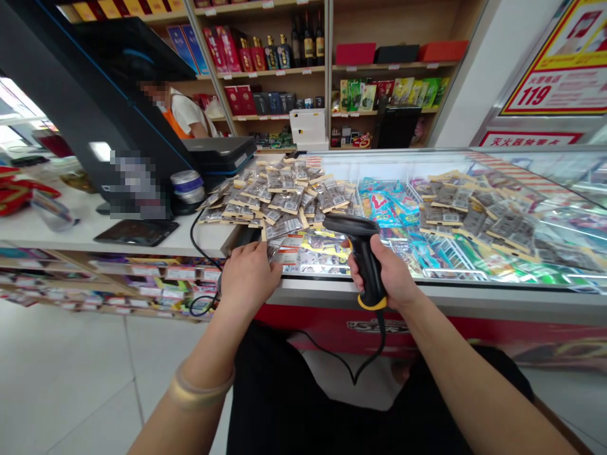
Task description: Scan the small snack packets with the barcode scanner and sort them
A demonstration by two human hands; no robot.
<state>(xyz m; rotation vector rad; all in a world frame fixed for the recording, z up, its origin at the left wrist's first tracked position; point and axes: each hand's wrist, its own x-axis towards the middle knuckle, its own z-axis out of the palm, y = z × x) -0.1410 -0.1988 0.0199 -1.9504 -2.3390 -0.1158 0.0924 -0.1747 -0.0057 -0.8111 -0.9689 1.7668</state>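
My right hand (386,272) is wrapped round the grip of a black and yellow barcode scanner (367,259), held over the front edge of the glass-topped freezer. Its cable hangs from the handle and loops below the counter. My left hand (249,275) has its fingers curled at the near edge of a heap of small clear packets (284,196) with tan edges and dark contents. It closes on one packet (284,225) at the front; the fingertips are partly hidden. A second heap of similar packets (467,212) lies farther right on the glass.
The freezer (322,285) shows colourful packs through its glass. On the white counter (71,237) at left stand a black checkout screen (95,82), a dark pad (136,232) and tape rolls (187,186). A person (187,114) is behind it, before stocked shelves.
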